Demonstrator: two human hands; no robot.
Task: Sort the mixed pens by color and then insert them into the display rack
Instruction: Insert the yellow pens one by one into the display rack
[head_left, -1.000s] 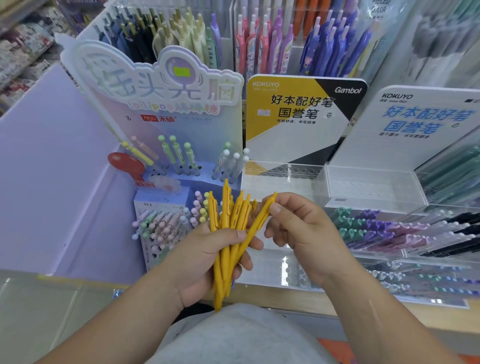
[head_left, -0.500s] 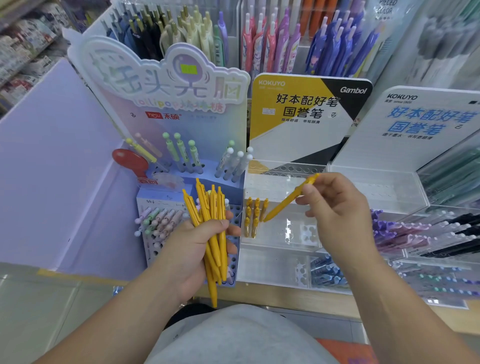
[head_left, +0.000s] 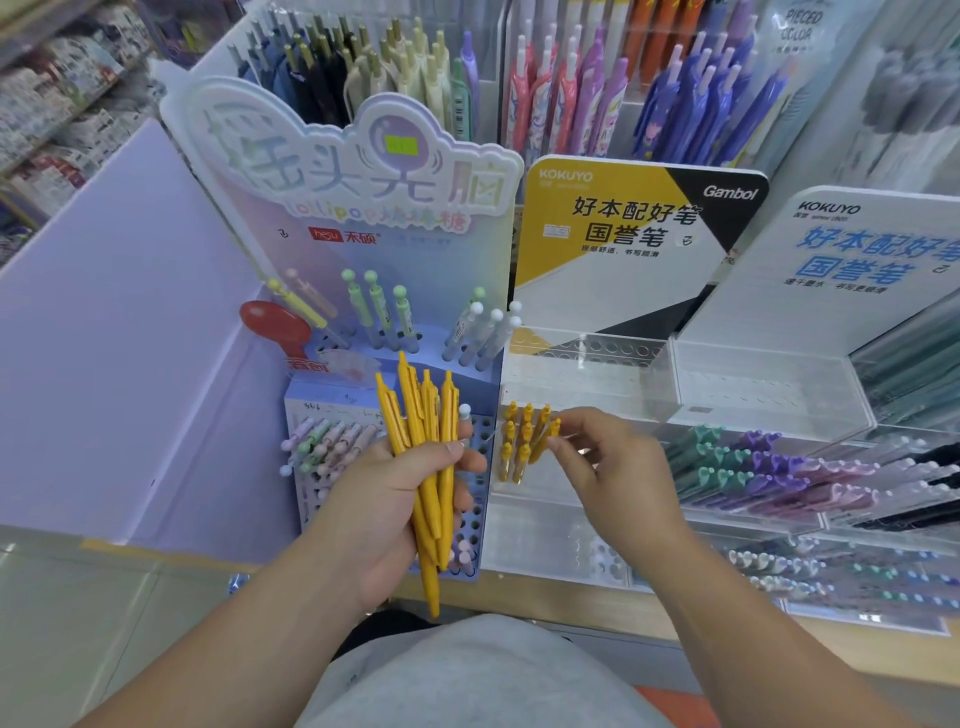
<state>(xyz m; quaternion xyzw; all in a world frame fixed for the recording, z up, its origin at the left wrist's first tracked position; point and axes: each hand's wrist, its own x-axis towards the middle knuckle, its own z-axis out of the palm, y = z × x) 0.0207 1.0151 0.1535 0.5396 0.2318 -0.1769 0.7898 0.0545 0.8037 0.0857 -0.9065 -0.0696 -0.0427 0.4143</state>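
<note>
Left hand (head_left: 395, 499) grips the yellow pen bundle (head_left: 423, 426) as sorted stock, close by. Right hand (head_left: 613, 467) pinches a single yellow pen (head_left: 548, 439), apparently for slotting beside the seated yellow pens (head_left: 519, 436) in the clear display rack (head_left: 597, 348).

We see our left hand (head_left: 395, 499) gripping a bundle of yellow pens (head_left: 426, 426), their ends fanned toward twelve o'clock. At three o'clock from it, our right hand (head_left: 618, 467) pinches the top of a single pen (head_left: 554, 427) standing in the clear display rack (head_left: 587, 395). It is just beside the seated yellow pens (head_left: 511, 436) at its nine o'clock. Green and purple pens (head_left: 753, 457) lie at three o'clock of that hand.
</note>
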